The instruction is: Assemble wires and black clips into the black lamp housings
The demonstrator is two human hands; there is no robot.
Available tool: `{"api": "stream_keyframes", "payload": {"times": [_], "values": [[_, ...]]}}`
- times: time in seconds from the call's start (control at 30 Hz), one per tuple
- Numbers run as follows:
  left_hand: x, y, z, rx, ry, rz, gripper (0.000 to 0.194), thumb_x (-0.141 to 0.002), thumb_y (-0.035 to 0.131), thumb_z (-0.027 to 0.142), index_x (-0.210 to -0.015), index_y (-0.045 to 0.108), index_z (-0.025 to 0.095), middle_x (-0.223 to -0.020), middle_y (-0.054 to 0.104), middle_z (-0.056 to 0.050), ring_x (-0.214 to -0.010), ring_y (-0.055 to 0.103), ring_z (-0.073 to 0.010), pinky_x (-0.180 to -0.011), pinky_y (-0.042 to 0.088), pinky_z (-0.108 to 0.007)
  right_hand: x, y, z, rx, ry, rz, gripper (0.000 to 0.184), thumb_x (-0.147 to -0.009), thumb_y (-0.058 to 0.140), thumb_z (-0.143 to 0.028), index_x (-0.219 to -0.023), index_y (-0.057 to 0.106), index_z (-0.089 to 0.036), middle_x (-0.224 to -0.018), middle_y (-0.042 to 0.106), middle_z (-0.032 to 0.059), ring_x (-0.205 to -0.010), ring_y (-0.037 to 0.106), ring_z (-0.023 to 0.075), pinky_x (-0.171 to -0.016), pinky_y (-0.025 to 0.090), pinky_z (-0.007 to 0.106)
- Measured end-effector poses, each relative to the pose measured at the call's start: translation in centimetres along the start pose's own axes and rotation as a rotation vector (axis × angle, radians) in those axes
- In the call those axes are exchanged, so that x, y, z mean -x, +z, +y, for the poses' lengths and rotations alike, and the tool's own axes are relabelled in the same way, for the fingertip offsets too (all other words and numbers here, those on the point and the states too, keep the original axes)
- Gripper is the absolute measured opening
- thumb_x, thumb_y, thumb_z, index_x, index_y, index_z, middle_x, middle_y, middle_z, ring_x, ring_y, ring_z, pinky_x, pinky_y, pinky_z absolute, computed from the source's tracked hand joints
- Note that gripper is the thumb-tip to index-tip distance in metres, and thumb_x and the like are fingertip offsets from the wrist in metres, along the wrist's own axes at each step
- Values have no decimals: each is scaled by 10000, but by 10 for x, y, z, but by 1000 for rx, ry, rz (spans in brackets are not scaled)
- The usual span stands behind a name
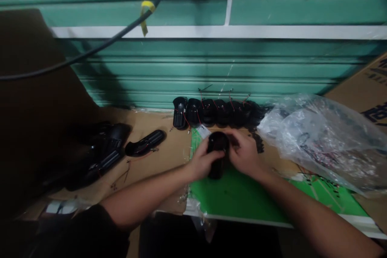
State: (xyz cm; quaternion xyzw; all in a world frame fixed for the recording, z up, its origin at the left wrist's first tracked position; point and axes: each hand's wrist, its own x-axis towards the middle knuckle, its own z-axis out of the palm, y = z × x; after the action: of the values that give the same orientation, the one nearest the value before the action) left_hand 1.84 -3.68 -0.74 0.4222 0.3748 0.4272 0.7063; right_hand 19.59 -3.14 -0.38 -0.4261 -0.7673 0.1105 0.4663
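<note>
A black plastic housing (216, 169) with a rounded, hollow top is held upright over a green board (242, 201). My left hand (202, 160) grips it from the left, its thumb laid across the front. On the other side, my right hand (243, 151) has its fingers closed at the housing's upper right edge; whether they pinch a small part there is hidden. Behind the hands stands a row of similar black housings (180, 113) with thin red wires, along the foot of the green wall.
At left, a single black housing (145, 143) lies beside a dark pile of more housings (111, 153). A clear plastic bag (326, 141) of wired parts sits at right, with loose wires (323, 181) before it. A black cable (115, 38) hangs across the upper left.
</note>
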Motion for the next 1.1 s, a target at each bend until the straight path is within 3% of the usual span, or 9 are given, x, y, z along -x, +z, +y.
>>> {"api": "stream_keyframes", "payload": {"times": [0.2, 0.27, 0.37, 0.47, 0.63, 0.83, 1.0, 1.1], "values": [[-36, -38, 45, 39, 227, 288, 407, -588, 632, 219, -972, 509, 159, -842, 596, 17, -749, 549, -82, -711, 453, -222, 3, 6, 5, -36, 98, -136, 54, -1021, 623, -199, -1057, 662, -187, -832, 673, 6, -705, 637, 149, -669, 484, 291], [-49, -52, 58, 44, 327, 378, 453, -619, 697, 211, -1024, 500, 172, -888, 618, 28, -776, 587, -75, -759, 498, -223, 4, 9, 6, -47, 103, -169, 72, -1006, 633, -194, -1069, 666, -185, -827, 672, 8, -697, 629, 152, -661, 478, 295], [-64, -67, 68, 37, 365, 416, 598, -629, 839, 275, -1098, 482, 177, -988, 688, -7, -852, 671, -114, -848, 560, -284, 6, 9, 5, -52, 89, -203, 94, -1000, 632, -187, -1088, 664, -187, -859, 673, 10, -713, 620, 145, -669, 477, 288], [-72, -75, 69, -48, 403, 464, 628, -634, 892, 338, -1142, 583, 135, -1114, 710, -63, -858, 682, -93, -856, 566, -263, 6, 9, 3, -67, 88, -246, 103, -1005, 618, -180, -1099, 658, -191, -879, 664, 4, -712, 606, 130, -654, 467, 273], [-81, -80, 60, -121, 381, 438, 707, -671, 895, 428, -1257, 660, 110, -1175, 691, -75, -771, 650, -49, -753, 542, -207, 8, 10, 3, -89, 93, -309, 115, -997, 608, -165, -1100, 658, -180, -882, 652, 4, -687, 594, 118, -647, 461, 272], [-88, -79, 58, -84, 344, 479, 918, -646, 895, 253, -1445, 470, 101, -1236, 661, -127, -865, 689, -75, -885, 586, -264, 9, 12, 3, -88, 83, -343, 109, -997, 598, -167, -1083, 665, -168, -893, 650, 20, -685, 584, 125, -637, 442, 273], [-86, -78, 54, -111, 370, 362, 828, -618, 854, 150, -1356, 480, 132, -1502, 542, -187, -1079, 682, -103, -1044, 570, -298, 9, 12, 3, -95, 73, -354, 118, -981, 606, -143, -1076, 671, -166, -855, 639, 16, -675, 574, 129, -633, 424, 270], [-83, -81, 50, -322, 412, 339, 785, -654, 857, 235, -1372, 559, 120, -1385, 613, -176, -1081, 651, -131, -1018, 564, -307, 10, 12, 3, -103, 63, -366, 125, -977, 607, -136, -1078, 673, -167, -837, 627, 14, -676, 567, 132, -637, 417, 272]]}}
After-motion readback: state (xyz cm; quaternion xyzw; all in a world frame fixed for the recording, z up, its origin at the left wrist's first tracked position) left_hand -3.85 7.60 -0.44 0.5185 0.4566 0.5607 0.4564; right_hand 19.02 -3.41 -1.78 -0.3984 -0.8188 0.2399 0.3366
